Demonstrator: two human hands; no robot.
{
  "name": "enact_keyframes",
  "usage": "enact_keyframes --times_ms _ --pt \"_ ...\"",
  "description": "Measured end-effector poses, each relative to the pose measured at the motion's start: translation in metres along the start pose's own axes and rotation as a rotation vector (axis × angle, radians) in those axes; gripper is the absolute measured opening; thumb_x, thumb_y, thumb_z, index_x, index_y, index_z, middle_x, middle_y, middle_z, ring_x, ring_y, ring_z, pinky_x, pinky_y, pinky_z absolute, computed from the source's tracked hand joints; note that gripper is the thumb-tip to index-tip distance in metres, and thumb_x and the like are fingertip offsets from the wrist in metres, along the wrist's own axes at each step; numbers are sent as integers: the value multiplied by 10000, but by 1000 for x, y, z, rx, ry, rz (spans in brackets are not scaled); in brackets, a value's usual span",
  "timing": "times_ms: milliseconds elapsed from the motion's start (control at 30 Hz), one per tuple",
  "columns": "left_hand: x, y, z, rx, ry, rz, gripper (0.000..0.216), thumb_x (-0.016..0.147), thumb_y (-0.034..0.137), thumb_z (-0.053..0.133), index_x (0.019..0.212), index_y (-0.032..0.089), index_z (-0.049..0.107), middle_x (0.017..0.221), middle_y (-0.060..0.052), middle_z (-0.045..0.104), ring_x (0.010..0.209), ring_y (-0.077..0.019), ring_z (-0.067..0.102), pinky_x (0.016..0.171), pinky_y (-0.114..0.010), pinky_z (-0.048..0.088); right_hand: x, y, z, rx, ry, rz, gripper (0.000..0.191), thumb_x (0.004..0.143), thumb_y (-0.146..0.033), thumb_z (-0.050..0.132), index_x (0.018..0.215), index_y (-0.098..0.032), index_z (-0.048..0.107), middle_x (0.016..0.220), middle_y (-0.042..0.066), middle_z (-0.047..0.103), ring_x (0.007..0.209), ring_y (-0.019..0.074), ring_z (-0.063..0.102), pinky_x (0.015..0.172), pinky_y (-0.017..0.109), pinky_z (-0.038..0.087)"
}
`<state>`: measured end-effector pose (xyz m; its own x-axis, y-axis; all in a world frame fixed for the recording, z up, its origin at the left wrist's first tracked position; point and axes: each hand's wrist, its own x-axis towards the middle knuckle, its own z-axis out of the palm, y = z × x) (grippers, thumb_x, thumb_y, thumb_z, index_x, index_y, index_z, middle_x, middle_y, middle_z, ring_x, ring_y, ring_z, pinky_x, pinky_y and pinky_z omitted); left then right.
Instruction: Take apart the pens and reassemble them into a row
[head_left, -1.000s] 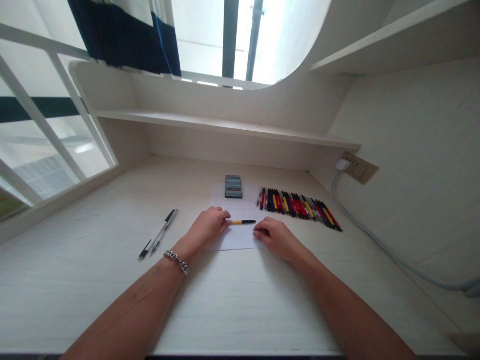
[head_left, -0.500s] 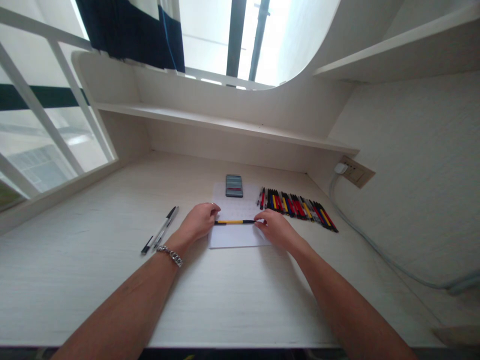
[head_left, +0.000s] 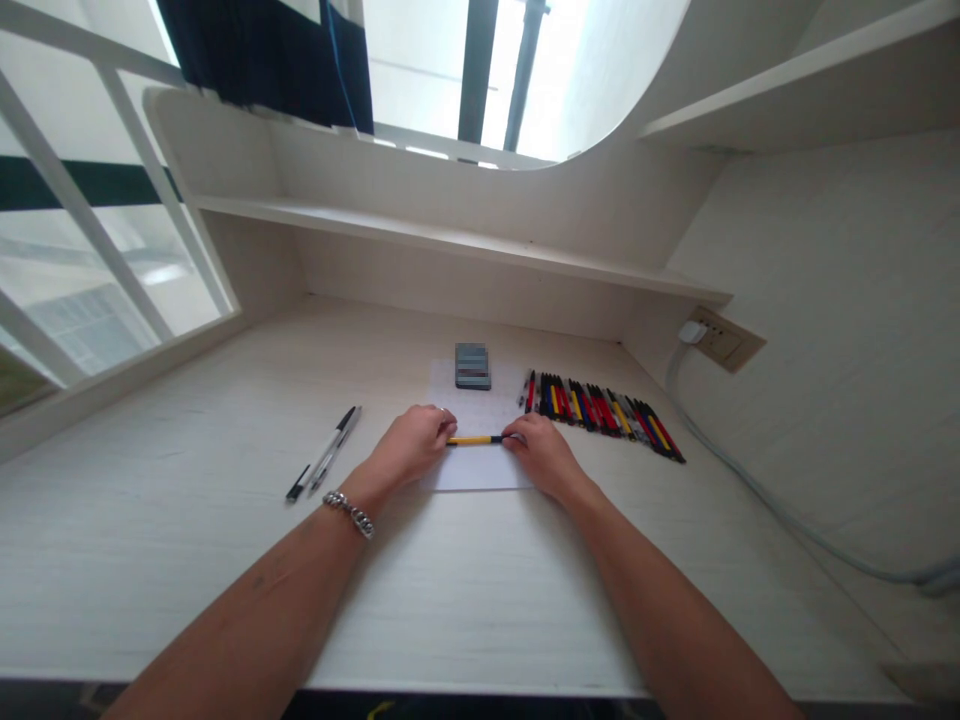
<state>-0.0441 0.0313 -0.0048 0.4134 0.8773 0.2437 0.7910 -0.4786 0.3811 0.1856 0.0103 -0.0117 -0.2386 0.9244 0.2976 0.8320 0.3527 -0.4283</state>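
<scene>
A yellow and black pen (head_left: 474,440) lies crosswise over a white sheet of paper (head_left: 480,475), gripped at both ends. My left hand (head_left: 420,440) is closed on its left end, a bracelet on that wrist. The fingers of my right hand (head_left: 541,450) pinch the black right end. Beyond the right hand, a row of many pens (head_left: 600,410) in red, black, yellow, blue and grey lies side by side. A dark flat phone-like object (head_left: 472,367) rests on the paper's far edge.
Left of my left arm lie a black-capped pen (head_left: 322,455) and a clear pen (head_left: 336,450) beside it. A white shelf (head_left: 450,238) runs along the back. On the right wall, a plug (head_left: 691,332) sits in a socket plate (head_left: 727,342), its cable (head_left: 750,490) trailing down.
Both hands have come closer together along the pen, covering more of its ends. The left hand has shifted right. The whole view has tilted slightly.
</scene>
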Motion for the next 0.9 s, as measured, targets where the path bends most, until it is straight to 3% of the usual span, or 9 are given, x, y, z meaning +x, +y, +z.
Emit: enact_keyframes --times_ms 200,333,500,700,900 --pt "-4 24 0 -20 -57 174 342 924 344 393 877 188 693 823 -79 703 755 -177 618 689 -262 420 -1 -6 -3 107 74 -34 74 809 -166 605 846 -185 666 859 52 657 825 175 566 764 290 413" --pt "-6 28 0 1 -23 111 275 908 328 437 943 204 680 822 -68 708 722 -176 630 628 -256 416 -3 -10 -5 245 120 -82 83 800 -182 619 875 -201 646 871 32 657 796 154 574 727 268 422" --pt "-8 28 -3 -36 53 69 155 844 293 553 943 233 656 888 -39 713 781 -178 646 673 -258 449 -4 -14 -8 424 57 -1 291 792 -339 639 1044 -194 621 864 30 658 680 124 559 655 247 424" --pt "-9 33 -2 -38 144 127 110 836 253 583 915 223 654 887 -26 692 773 -162 630 689 -256 459 -3 -21 -9 605 -167 163 420 888 -462 436 675 -151 619 528 -6 551 444 81 427 455 213 310" --pt "-11 36 -3 11 150 177 169 868 304 549 915 230 694 863 -34 684 759 -161 630 679 -258 453 -4 -20 -4 845 -178 240 306 827 -393 519 662 -147 599 546 0 588 419 72 414 406 207 270"
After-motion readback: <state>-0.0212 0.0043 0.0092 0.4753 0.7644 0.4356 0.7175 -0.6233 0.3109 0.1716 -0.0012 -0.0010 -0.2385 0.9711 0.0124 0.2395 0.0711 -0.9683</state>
